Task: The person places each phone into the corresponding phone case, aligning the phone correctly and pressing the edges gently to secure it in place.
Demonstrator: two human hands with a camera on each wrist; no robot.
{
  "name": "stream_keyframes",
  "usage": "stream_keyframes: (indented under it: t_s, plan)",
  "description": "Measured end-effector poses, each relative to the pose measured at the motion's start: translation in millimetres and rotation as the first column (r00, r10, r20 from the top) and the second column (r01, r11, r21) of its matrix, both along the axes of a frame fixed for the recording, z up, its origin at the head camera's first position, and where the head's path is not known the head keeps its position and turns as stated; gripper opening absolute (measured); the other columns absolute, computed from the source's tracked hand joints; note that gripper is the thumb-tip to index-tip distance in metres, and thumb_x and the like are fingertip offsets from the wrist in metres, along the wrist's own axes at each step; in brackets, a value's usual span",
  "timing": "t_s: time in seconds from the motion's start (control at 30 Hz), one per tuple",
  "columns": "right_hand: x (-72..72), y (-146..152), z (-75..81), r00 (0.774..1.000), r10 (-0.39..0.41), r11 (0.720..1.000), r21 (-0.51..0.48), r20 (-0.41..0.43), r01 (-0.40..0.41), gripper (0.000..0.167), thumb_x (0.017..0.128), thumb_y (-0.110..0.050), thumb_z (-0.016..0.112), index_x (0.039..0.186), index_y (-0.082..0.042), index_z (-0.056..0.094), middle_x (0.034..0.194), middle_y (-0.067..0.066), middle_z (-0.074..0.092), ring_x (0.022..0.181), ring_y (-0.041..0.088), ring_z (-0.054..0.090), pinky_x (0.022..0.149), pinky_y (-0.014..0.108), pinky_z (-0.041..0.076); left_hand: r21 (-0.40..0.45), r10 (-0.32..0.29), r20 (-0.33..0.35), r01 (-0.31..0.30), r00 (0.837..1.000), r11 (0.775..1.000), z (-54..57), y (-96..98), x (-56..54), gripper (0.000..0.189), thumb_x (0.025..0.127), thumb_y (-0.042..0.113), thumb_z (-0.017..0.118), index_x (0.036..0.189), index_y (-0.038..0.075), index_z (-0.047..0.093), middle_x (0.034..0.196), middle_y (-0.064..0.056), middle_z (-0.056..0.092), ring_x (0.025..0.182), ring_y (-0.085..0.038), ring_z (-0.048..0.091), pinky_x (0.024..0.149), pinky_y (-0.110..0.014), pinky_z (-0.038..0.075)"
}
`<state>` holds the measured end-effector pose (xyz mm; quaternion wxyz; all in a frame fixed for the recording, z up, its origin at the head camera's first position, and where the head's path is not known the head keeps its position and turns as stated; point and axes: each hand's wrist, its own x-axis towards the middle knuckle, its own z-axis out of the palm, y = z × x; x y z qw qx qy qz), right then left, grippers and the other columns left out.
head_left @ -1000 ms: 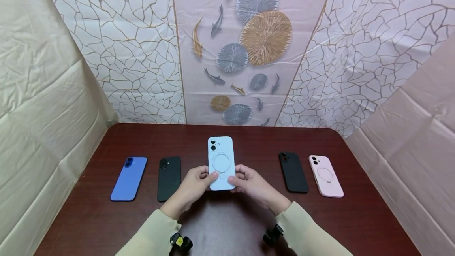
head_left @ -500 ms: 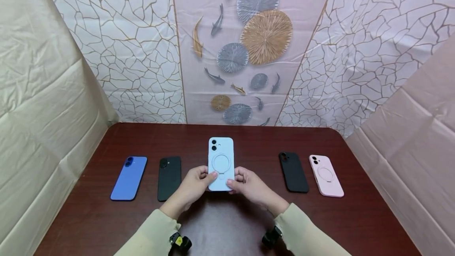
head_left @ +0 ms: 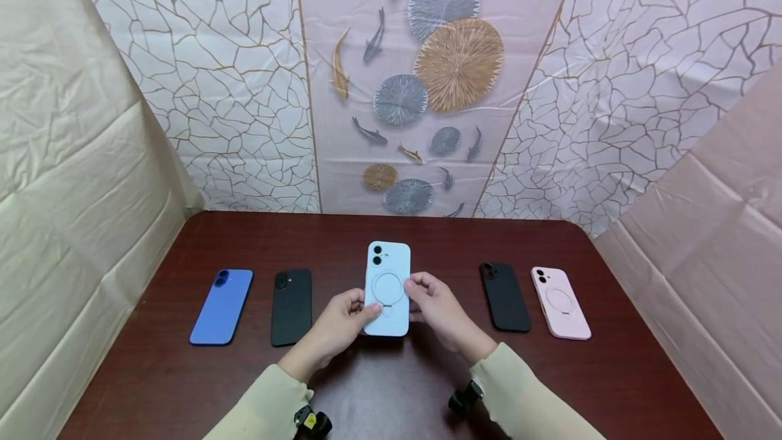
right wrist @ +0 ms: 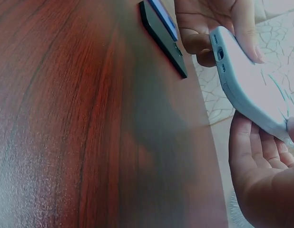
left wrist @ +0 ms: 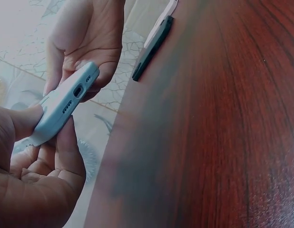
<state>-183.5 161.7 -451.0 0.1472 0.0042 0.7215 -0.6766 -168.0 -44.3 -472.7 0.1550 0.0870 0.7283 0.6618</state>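
Observation:
A light blue phone case [head_left: 387, 288] with a ring on its back and two camera lenses showing is held up above the middle of the table. My left hand [head_left: 339, 323] pinches its lower left edge, thumb on the back and fingers underneath. On the other side my right hand [head_left: 441, 309] grips the right edge about halfway up, thumb near the ring. The bottom end of the phone case [left wrist: 73, 99], with a port opening and rows of small holes, faces the left wrist view. That same end of the case [right wrist: 220, 52] shows in the right wrist view.
On the dark red table [head_left: 201, 386] a blue phone [head_left: 221, 307] and a black phone [head_left: 290, 307] lie at left. A black phone case [head_left: 504, 296] and a pink phone case [head_left: 560, 303] lie at right. Patterned cloth [head_left: 244, 87] hangs behind.
The light blue case has shifted slightly right and toward me. My right hand has slid from its lower right corner up along the right edge; my left hand keeps its hold.

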Motion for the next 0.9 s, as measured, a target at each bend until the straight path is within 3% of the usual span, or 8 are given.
stream_keyframes:
  t_s: [0.3,0.6,0.9]
  plan:
    - [-0.5,0.4,-3.1,1.000,-0.015,1.000,-0.011,0.020,0.016,0.028,0.101,-0.027,0.052,0.112,-0.001,0.056,0.096,0.009,0.066,0.080,0.020,0.065,0.070,0.036,0.053,0.021,-0.036,0.006,0.035,0.999,0.999,-0.3,-0.7,1.6,0.020,0.097,0.019,0.062,0.102,0.000,0.061,0.090,-0.008,0.069,0.076,-0.015,0.061,0.070,-0.039,0.051]
    - [-3.2,2.3,-4.6,0.997,-0.070,0.997,-0.043,0.044,0.071,0.028,0.102,-0.027,0.050,0.113,-0.002,0.057,0.094,0.010,0.066,0.081,0.020,0.064,0.068,0.034,0.053,0.094,-0.127,0.033,0.123,0.991,0.988,6.6,-1.8,2.1,0.039,0.090,0.009,0.069,0.124,-0.004,0.053,0.107,-0.012,0.066,0.095,-0.022,0.065,0.083,-0.047,0.052]
    - [-3.4,3.0,-6.3,0.996,-0.082,0.997,-0.001,0.040,0.082,0.026,0.102,-0.025,0.050,0.108,-0.001,0.058,0.088,0.009,0.063,0.074,0.019,0.061,0.065,0.033,0.051,0.073,-0.127,0.010,0.126,0.992,0.989,6.5,-0.2,5.3,0.030,0.091,0.007,0.067,0.118,-0.003,0.056,0.099,-0.011,0.067,0.089,-0.022,0.067,0.081,-0.047,0.053]
